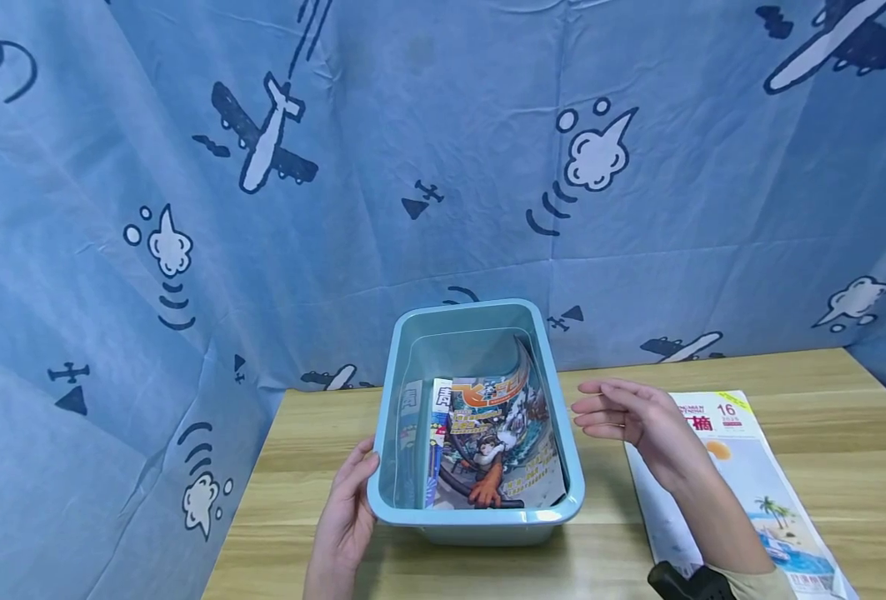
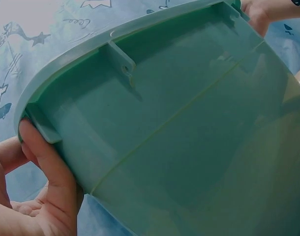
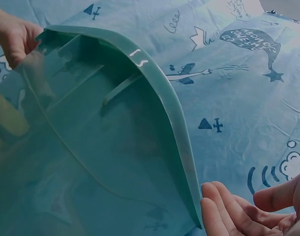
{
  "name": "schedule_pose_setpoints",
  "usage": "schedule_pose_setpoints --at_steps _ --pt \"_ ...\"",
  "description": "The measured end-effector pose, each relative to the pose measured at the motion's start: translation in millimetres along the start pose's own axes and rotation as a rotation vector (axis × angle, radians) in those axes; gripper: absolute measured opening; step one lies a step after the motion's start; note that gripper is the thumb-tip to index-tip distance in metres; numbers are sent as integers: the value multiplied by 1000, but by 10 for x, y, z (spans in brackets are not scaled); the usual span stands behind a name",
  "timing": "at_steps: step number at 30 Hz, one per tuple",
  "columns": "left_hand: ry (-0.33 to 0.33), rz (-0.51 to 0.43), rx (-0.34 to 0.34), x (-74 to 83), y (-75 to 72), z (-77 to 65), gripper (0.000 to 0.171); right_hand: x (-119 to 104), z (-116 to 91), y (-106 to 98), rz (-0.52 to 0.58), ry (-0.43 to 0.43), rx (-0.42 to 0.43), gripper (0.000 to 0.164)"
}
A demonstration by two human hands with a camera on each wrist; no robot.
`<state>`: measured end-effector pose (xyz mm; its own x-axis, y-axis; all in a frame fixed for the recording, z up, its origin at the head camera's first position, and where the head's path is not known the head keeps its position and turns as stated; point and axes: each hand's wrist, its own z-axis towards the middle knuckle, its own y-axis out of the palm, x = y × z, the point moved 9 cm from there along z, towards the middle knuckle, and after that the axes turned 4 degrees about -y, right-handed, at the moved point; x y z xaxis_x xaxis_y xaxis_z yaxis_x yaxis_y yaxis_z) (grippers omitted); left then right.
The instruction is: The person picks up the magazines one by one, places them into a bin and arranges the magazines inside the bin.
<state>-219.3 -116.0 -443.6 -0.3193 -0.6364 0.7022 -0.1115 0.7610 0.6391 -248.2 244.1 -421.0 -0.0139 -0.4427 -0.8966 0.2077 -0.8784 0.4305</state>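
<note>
A light blue plastic bin (image 1: 480, 508) is sitting on the wooden tabletop (image 1: 292, 500) in the lower middle of the frame, with magazines (image 1: 498, 442) standing and leaning inside it, the front one showing a colourful cartoon cover. The person's left hand (image 1: 345, 517) is resting against the bin's lower left corner, fingers laid along the wall just under the rim; the left wrist view is showing a fingertip (image 2: 34, 140) pressing on the lip there. The right hand (image 1: 630, 417) is hovering just beside the bin's right rim, fingers straight and slightly spread, holding nothing; in the right wrist view its fingers (image 3: 224, 211) are lying relaxed close to the rim, and I cannot tell whether they are touching it. Another magazine (image 1: 750, 475) is lying flat on the tabletop at the lower right, partly under the right forearm. A blue cloth (image 1: 443, 167) printed with planes and clouds is hanging behind.
</note>
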Motion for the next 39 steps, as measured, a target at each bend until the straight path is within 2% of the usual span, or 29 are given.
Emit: schedule_pose_setpoints --at_steps 5,13,26,33,39 --pt "-5 0 -12 6 17 -10 29 -7 -7 -44 5 8 21 30" --pt "-26 -18 13 -9 -1 -19 31 -16 -44 -105 4 14 38 29" --pt "-22 -3 -1 11 16 -21 31 -121 -78 -216 48 -43 30 33" --pt "-28 -10 14 4 12 -23 30 -132 -98 -306 47 -27 73 32" --pt "-26 -19 0 4 20 -32 29 -148 -117 -362 61 -33 82 32"
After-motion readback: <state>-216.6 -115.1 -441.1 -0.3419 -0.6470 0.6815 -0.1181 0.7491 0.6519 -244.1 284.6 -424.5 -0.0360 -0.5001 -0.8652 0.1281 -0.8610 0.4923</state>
